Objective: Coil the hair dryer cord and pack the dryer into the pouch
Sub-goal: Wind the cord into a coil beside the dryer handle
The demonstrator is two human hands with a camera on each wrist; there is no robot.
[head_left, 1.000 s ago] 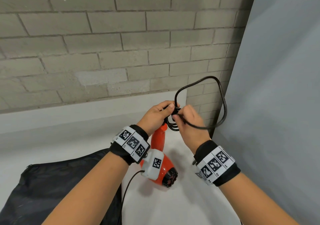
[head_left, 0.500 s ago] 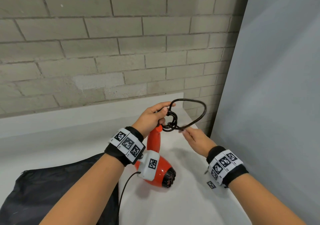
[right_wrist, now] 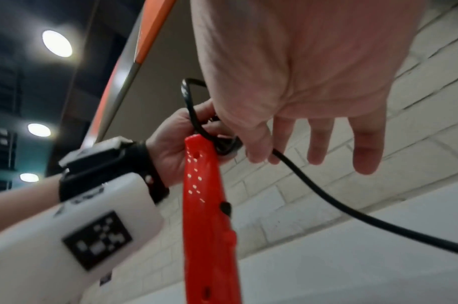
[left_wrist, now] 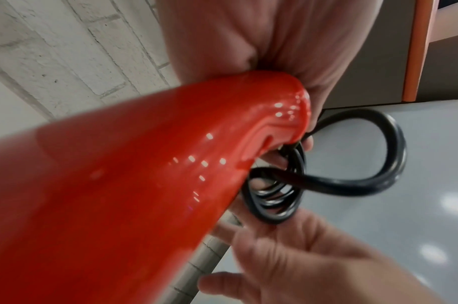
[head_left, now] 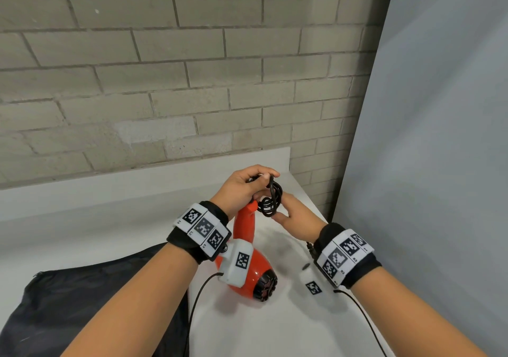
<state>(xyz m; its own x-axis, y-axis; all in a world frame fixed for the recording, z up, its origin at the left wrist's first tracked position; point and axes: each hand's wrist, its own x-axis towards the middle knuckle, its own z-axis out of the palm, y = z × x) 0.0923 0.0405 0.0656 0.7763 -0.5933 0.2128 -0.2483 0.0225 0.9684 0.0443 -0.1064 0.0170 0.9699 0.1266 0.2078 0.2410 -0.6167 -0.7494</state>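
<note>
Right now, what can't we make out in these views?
- Plug end of the cord: no view shows it.
- Pouch opening: head view, cut by the bottom edge and the left forearm.
- Dryer nozzle: head view, behind the left wrist.
- Right hand grip: fingers look straight, contact unclear.

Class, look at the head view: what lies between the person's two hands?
The coiled black cord, bunched at the tip of the red dryer handle. The left hand grips it from above; the right hand is just beneath.
</note>
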